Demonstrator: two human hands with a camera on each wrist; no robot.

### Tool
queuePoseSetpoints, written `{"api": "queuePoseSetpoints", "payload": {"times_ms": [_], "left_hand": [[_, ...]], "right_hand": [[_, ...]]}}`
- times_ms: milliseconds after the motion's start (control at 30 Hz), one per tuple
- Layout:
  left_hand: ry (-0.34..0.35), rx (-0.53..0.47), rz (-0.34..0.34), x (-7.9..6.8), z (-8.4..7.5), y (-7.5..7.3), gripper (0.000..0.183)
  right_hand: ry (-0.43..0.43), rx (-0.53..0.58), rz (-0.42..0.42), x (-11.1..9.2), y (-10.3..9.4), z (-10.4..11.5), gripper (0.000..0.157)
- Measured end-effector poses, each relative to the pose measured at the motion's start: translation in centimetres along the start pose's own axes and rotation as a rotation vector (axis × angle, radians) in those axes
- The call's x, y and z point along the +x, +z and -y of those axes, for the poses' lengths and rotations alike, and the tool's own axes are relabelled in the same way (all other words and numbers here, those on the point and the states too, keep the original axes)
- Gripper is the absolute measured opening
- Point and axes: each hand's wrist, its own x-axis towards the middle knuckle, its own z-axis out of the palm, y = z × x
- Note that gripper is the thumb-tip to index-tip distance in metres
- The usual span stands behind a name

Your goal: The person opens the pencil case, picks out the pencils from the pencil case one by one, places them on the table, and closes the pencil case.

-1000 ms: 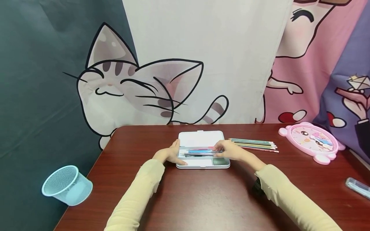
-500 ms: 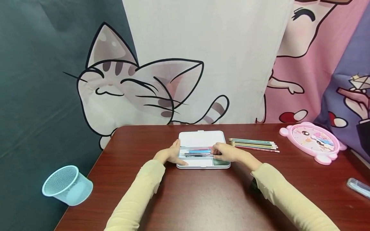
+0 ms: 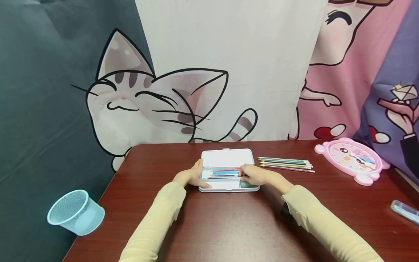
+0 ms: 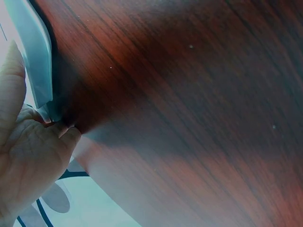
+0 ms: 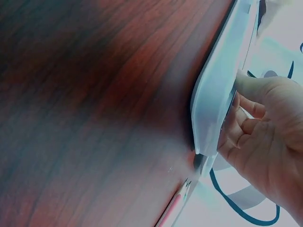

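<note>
An open white pencil case [image 3: 227,157] lies at the table's far middle, its lid folded back. Several slim pens [image 3: 224,173], blue, red and dark, lie lengthwise inside. My left hand [image 3: 192,176] grips the case's left end, thumb over the front corner and fingers along the outer side; the left wrist view shows that hand [image 4: 33,156] against the case wall [image 4: 35,52]. Inside the right end, my right hand [image 3: 255,174] curls its fingers at the right ends of the pens. The case's side [image 5: 215,90] hides those fingertips in the right wrist view.
Several pencils [image 3: 286,164] lie in a row right of the case. Farther right is a pink animal-shaped clock [image 3: 353,160], with a clear-topped box [image 3: 406,211] near the right edge. A light-blue mesh pen holder [image 3: 76,213] stands at the table's left edge.
My right hand has shifted slightly left and lower inside the case. The dark pen now lies flatter among the others. My left hand stays at the case's left end.
</note>
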Motion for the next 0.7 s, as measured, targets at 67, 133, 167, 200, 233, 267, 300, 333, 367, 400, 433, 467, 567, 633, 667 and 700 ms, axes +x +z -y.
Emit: {"api": "queuePoseSetpoints", "payload": {"times_ms": [67,133,167,200,233,267,300,333,367,400,433,467,567,633,667,700], "left_hand": [[0.004,-0.001,-0.001,0.1,0.0,0.1,0.113],[0.004,0.0,-0.003,0.1,0.0,0.1,0.113],[0.004,0.001,-0.004,0.1,0.0,0.1,0.113],[0.003,-0.002,-0.004,0.1,0.0,0.1,0.113],[0.002,-0.002,-0.003,0.1,0.0,0.1,0.113],[0.004,-0.001,-0.001,0.1,0.0,0.1,0.113],[0.005,0.0,0.001,0.2,0.0,0.1,0.113],[0.008,-0.002,0.002,0.2,0.0,0.1,0.113],[0.008,0.001,0.003,0.2,-0.1,0.1,0.113],[0.007,0.0,0.002,0.2,-0.1,0.1,0.113],[0.007,0.001,0.003,0.2,0.0,0.1,0.113],[0.006,0.002,0.003,0.2,0.0,0.1,0.113],[0.002,-0.007,0.003,0.2,0.0,0.1,0.113],[0.005,-0.017,-0.001,0.2,0.1,0.1,0.114],[0.005,-0.02,-0.002,0.2,0.1,0.1,0.114],[0.006,-0.023,-0.005,0.2,0.2,0.1,0.114]], "right_hand": [[-0.006,-0.016,0.0,-0.1,0.0,0.0,0.005],[-0.018,-0.037,-0.006,-0.2,0.0,-0.1,0.004],[-0.021,-0.047,-0.009,-0.3,0.0,-0.1,0.005],[-0.02,-0.053,-0.01,-0.3,0.0,-0.1,0.005],[-0.018,-0.055,-0.01,-0.3,0.0,-0.1,0.006],[-0.013,-0.054,-0.009,-0.3,0.0,-0.1,0.006],[-0.008,-0.048,-0.009,-0.3,0.0,-0.1,0.007],[0.001,-0.035,-0.007,-0.4,0.0,-0.1,0.007],[0.012,-0.015,-0.006,-0.4,0.0,-0.1,0.007],[0.021,0.012,-0.009,-0.4,0.0,-0.2,0.008],[0.024,0.041,-0.016,-0.4,0.1,-0.2,0.008],[0.033,0.072,-0.025,-0.5,0.1,-0.2,0.008],[0.076,0.171,-0.068,-0.8,-0.1,-0.5,0.009],[0.108,0.23,-0.103,-1.1,-0.4,-0.8,0.01],[0.127,0.262,-0.116,-1.3,-0.6,-0.9,0.011],[0.142,0.29,-0.128,-1.5,-0.9,-1.1,0.012]]}}
